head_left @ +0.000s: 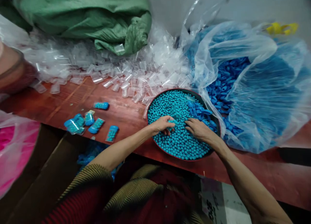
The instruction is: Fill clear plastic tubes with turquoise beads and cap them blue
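Many blue beads (179, 149); left fingers (167, 118) curled, right fingers (191, 122) partly hidden; cannot tell grip.

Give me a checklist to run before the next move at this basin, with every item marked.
1. Blue beads inside the rim of the basin: ok, heaped within it.
2. Left hand at the beads: ok, over the middle of the heap; whether its fingers grip a tube: cannot tell.
3. Right hand free of any held item: cannot tell, fingertips are down at the beads.
4. Blue caps near the hands: ok, a cluster lies in the basin beside the right hand.
5. Clear tubes nearby: ok, piled beyond the basin.
6. Capped tubes well away from the near edge of the red table: not ok, some lie close to it.
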`<act>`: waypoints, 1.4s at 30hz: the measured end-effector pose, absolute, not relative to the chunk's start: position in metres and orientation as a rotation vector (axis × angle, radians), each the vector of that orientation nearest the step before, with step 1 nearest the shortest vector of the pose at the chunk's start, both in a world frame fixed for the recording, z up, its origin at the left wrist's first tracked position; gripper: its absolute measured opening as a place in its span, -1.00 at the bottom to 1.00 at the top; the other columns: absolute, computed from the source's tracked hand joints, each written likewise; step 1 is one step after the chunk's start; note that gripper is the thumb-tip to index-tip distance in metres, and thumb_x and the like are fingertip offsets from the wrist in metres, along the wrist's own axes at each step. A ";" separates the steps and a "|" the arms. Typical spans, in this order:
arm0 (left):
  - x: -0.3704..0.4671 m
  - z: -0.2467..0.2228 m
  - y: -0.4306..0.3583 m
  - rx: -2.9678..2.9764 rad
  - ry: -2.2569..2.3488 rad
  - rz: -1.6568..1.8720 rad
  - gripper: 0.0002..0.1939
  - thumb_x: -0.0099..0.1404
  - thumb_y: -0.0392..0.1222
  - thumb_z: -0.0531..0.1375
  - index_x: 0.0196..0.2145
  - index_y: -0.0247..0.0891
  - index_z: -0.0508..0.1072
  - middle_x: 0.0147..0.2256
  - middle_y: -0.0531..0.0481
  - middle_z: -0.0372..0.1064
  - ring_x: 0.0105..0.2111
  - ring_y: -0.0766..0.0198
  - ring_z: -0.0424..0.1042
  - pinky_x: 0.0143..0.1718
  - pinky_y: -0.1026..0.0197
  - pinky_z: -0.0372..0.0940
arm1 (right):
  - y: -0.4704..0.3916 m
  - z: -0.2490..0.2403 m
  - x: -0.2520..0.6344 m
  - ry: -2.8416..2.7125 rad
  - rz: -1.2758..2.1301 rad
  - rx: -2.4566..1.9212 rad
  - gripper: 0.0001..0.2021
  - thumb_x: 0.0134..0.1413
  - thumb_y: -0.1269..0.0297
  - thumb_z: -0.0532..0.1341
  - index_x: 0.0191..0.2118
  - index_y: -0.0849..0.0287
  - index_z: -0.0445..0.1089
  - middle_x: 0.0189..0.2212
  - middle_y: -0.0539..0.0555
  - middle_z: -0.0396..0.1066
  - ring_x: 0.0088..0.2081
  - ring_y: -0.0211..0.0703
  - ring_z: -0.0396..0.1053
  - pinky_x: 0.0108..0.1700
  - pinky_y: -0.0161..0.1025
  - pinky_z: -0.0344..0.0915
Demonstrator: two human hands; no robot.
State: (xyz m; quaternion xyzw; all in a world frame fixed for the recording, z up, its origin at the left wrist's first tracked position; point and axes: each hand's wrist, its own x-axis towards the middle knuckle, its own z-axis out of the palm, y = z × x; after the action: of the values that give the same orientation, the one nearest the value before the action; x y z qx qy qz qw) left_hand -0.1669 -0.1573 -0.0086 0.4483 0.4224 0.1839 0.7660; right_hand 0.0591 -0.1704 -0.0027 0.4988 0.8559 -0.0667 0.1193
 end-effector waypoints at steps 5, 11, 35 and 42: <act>-0.169 -0.010 -0.157 0.948 0.835 0.413 -0.64 0.11 -0.23 0.19 -0.11 -0.24 0.26 -0.51 0.11 0.37 -0.65 0.41 0.37 -0.64 0.41 0.19 | -0.174 0.002 0.070 2.380 -0.063 1.514 -0.79 0.19 0.40 0.03 -0.13 0.19 0.37 -0.18 0.18 0.41 -0.14 -0.02 0.33 -0.19 -0.17 0.11; -0.166 -0.010 -0.158 1.009 0.882 0.399 -0.70 0.13 -0.25 0.17 -0.15 -0.29 0.26 -0.54 0.13 0.34 -0.67 0.43 0.33 -0.67 0.42 0.14 | -0.181 -0.009 0.061 2.499 0.088 1.572 -0.85 0.15 0.34 0.06 -0.25 0.24 0.34 -0.29 0.19 0.43 -0.19 0.01 0.31 -0.04 -0.04 0.03; -0.162 -0.009 -0.178 1.210 0.858 0.539 -0.36 0.18 -0.16 0.16 0.19 -0.15 0.05 -0.45 0.11 0.27 -0.65 0.46 0.17 -0.61 0.35 0.13 | -0.212 0.009 0.013 2.847 -0.283 1.949 -0.62 0.25 0.30 -0.08 0.04 0.25 0.34 -0.40 0.17 0.47 -0.35 -0.10 0.42 -0.28 -0.22 0.34; -0.162 -0.008 -0.178 1.220 0.854 0.563 -0.36 0.20 -0.18 0.12 0.21 -0.20 0.04 -0.57 0.15 0.17 -0.63 0.40 0.18 -0.59 0.34 0.12 | -0.212 0.014 0.012 2.894 -0.578 2.084 -0.65 0.24 0.28 -0.02 0.02 0.19 0.38 -0.33 0.14 0.50 -0.30 -0.12 0.45 -0.21 -0.21 0.37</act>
State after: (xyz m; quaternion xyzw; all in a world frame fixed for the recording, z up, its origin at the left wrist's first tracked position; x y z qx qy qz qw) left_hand -0.1622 -0.1784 -0.0075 0.5475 0.3832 0.2528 0.6996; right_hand 0.0121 -0.2120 0.0140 0.5608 0.7790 -0.1555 -0.2334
